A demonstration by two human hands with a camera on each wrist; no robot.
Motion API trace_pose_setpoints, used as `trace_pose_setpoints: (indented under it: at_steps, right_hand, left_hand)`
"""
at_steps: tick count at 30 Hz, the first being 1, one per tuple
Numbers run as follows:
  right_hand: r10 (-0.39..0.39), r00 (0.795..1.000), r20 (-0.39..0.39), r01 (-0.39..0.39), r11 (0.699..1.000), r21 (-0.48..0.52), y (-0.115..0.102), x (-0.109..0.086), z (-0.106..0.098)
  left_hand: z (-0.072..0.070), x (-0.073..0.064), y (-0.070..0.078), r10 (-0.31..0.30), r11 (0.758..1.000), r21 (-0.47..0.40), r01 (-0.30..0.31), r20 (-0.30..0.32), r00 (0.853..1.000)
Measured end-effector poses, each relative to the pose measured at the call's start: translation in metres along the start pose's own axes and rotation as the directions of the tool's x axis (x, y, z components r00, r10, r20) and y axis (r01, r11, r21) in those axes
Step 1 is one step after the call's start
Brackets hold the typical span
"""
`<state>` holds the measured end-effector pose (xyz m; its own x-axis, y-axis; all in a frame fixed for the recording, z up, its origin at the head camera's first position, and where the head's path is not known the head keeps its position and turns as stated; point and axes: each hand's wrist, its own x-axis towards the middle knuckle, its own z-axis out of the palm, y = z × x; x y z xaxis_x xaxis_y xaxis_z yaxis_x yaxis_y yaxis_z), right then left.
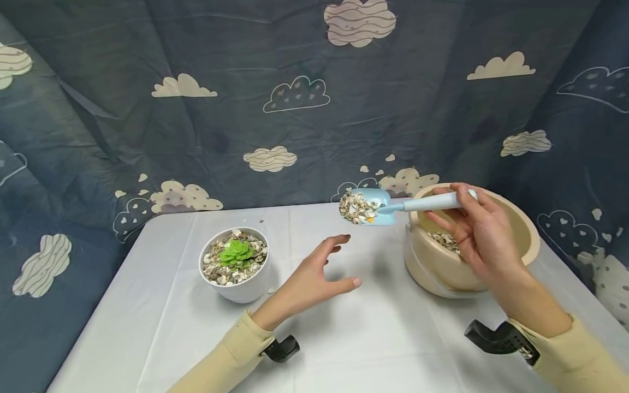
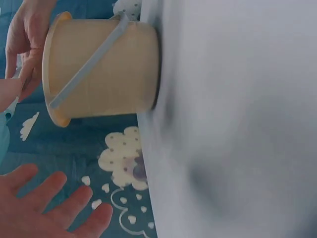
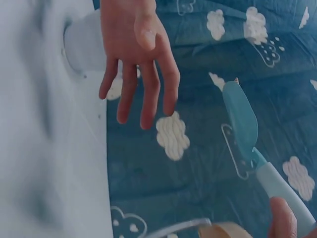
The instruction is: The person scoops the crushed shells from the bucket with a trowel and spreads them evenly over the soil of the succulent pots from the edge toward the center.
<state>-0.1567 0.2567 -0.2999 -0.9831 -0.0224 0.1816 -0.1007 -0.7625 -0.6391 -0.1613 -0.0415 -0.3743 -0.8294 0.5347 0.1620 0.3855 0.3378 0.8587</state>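
Observation:
My right hand [image 1: 484, 234] grips the pale handle of a light blue trowel [image 1: 427, 203], held in the air at the bucket's left rim. Small pebbles [image 1: 357, 208] are heaped on its blade. Below my right hand stands a beige bucket [image 1: 427, 262] with more pebbles [image 1: 444, 240] inside, partly hidden by the hand. My left hand [image 1: 314, 278] hovers over the table between pot and bucket, its fingers spread and holding nothing. To its left is a white pot [image 1: 243, 292] with a green succulent [image 1: 236, 252] set among pebbles.
A white cloth covers the table [image 1: 334, 349]. Dark blue fabric with cloud prints [image 1: 236, 125] hangs behind and at both sides. The bucket has a pale carrying handle [image 2: 91, 62] lowered against its side. A stray pebble [image 1: 272, 290] lies beside the pot.

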Motion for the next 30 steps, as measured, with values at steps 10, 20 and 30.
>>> trace_pose_setpoints:
  at_steps: [10, 20, 30]
  right_hand:
    - [0.024, 1.000, -0.002, -0.024, 0.992, -0.125, 0.028, 0.002, 0.020]
    - [0.033, 0.999, 0.020, -0.030, 0.990, -0.139, 0.056, 0.006, 0.037]
    - [0.053, 0.999, 0.006, -0.051, 0.980, -0.192, 0.076, 0.012, 0.047]
  left_hand:
    - [-0.024, -0.041, -0.009, -0.006, 0.999, 0.036, 0.006, 0.002, 1.000]
    - [-0.045, -0.084, -0.014, 0.055, 0.997, 0.041, -0.058, 0.065, 0.996]
    - [-0.070, -0.124, -0.028, 0.096, 0.995, -0.031, -0.097, -0.030, 0.995]
